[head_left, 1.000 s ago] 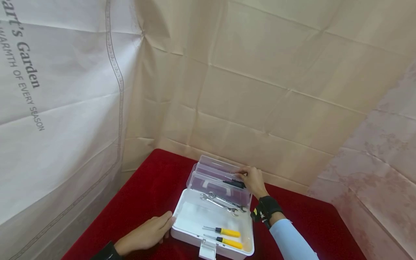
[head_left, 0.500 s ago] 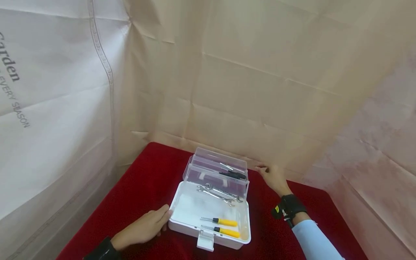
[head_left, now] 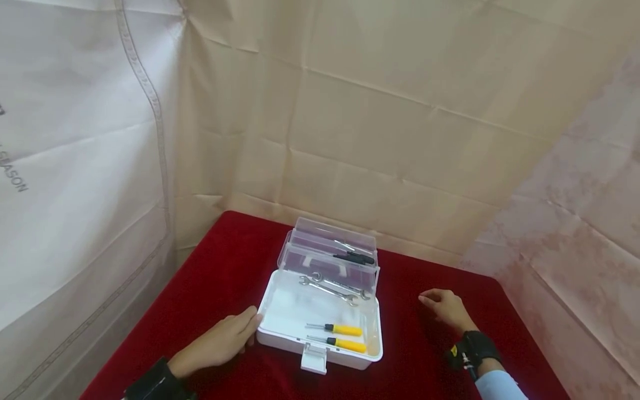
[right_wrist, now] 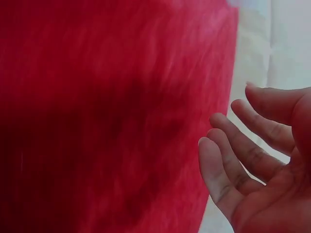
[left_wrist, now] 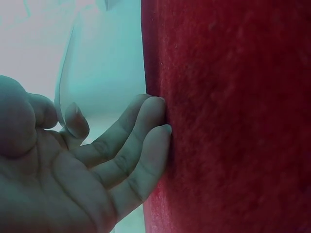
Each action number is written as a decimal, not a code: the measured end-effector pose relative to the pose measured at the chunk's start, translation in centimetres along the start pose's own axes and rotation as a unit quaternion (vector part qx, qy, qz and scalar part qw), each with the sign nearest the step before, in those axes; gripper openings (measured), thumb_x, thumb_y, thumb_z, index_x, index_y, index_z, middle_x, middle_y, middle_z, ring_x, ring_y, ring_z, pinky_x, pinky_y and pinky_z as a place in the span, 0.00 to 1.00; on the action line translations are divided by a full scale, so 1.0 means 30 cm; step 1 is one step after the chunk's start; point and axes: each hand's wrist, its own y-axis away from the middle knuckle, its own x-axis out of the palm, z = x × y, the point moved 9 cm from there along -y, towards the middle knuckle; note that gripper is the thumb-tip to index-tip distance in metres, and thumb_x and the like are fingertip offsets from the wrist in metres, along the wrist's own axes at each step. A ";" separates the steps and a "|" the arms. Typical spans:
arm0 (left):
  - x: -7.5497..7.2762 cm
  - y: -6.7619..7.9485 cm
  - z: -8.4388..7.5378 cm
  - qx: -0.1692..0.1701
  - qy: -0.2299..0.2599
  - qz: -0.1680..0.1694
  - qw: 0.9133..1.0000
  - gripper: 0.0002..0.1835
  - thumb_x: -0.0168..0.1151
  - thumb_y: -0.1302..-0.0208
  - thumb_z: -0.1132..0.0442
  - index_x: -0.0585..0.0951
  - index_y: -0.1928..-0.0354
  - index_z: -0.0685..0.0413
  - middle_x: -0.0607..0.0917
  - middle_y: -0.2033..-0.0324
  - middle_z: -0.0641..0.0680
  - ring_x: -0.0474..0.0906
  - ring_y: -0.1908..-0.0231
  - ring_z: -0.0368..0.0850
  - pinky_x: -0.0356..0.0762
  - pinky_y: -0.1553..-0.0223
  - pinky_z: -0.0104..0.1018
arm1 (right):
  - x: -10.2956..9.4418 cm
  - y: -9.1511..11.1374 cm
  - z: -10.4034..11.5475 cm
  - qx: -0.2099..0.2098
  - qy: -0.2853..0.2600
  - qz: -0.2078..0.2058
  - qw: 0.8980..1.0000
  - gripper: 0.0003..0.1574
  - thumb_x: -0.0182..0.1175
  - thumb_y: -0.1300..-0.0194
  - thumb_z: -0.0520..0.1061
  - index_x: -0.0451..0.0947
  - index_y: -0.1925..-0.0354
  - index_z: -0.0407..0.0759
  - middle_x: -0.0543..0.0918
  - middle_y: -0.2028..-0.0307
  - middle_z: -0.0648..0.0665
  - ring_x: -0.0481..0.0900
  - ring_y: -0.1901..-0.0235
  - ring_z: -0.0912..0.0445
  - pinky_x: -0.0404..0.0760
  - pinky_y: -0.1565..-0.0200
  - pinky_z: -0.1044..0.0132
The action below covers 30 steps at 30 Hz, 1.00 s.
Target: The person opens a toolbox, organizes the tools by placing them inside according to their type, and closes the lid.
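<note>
An open white toolbox [head_left: 370,355] with a clear lid folded back stands on the red cloth. My left hand [head_left: 220,340] is at its left wall; in the left wrist view thumb and forefinger pinch the rim, the other fingers lying loosely bent along the wall. Inside, two wrenches [head_left: 327,290] lie at the back and two yellow-handled screwdrivers [head_left: 345,345] at the front. Black-handled tools [head_left: 355,258] and a thin silvery piece [head_left: 344,245] lie in the lid compartment. My right hand [head_left: 447,308], fingers loosely bent and holding nothing, hovers over the cloth right of the box.
The red cloth-covered table [head_left: 215,272] is backed by a beige sheet [head_left: 400,139], with a pale sheet [head_left: 85,166] at the left and a patterned one [head_left: 590,222] at the right. The toolbox's white latch [head_left: 314,358] hangs down in front.
My right hand has left the lid compartment and moved right and nearer over the cloth. The silvery piece now lies there by itself. My left hand has stayed at the box's left side.
</note>
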 end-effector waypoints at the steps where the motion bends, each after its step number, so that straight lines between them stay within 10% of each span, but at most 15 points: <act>1: -0.002 -0.001 0.000 0.001 0.000 -0.002 1.000 0.17 0.39 0.21 0.47 0.71 0.60 0.50 0.77 0.75 0.48 0.74 0.77 0.44 0.73 0.75 0.36 | 0.010 -0.005 0.010 0.005 -0.018 -0.001 1.000 0.26 0.57 0.29 0.56 0.79 0.46 0.38 0.82 0.54 0.39 0.80 0.60 0.51 0.80 0.67 0.61; 12: -0.004 -0.002 -0.003 0.013 0.006 -0.020 1.000 0.17 0.40 0.21 0.48 0.71 0.62 0.50 0.78 0.77 0.47 0.75 0.78 0.42 0.73 0.75 0.34 | 0.150 -0.061 0.236 0.038 -0.251 0.039 0.966 0.43 0.56 0.35 0.70 0.75 0.38 0.39 0.81 0.47 0.37 0.78 0.55 0.41 0.80 0.59 0.60; 30: -0.004 0.001 -0.002 0.017 0.023 -0.015 0.999 0.17 0.39 0.21 0.48 0.70 0.62 0.51 0.78 0.76 0.48 0.76 0.77 0.43 0.72 0.75 0.34 | 0.335 -0.080 0.266 0.100 -0.304 0.062 0.945 0.27 0.58 0.30 0.51 0.75 0.40 0.35 0.79 0.66 0.40 0.75 0.70 0.51 0.78 0.62 0.63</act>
